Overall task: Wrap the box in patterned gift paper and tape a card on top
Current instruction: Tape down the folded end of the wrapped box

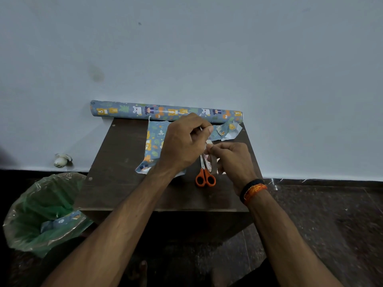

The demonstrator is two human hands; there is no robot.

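Overhead, left hand [183, 145] pinches tape; right hand [233, 160] grips tape roll [213, 162]

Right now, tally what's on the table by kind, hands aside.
Patterned paper roll: 1
Wrapped box, or paper laid over it (partly hidden by the left hand): 1
Loose paper scrap: 1
Scissors: 1
Tape roll, held in the right hand: 1
Total: 5

Bare arms; R wrist [251, 192] w/ black+orange bands.
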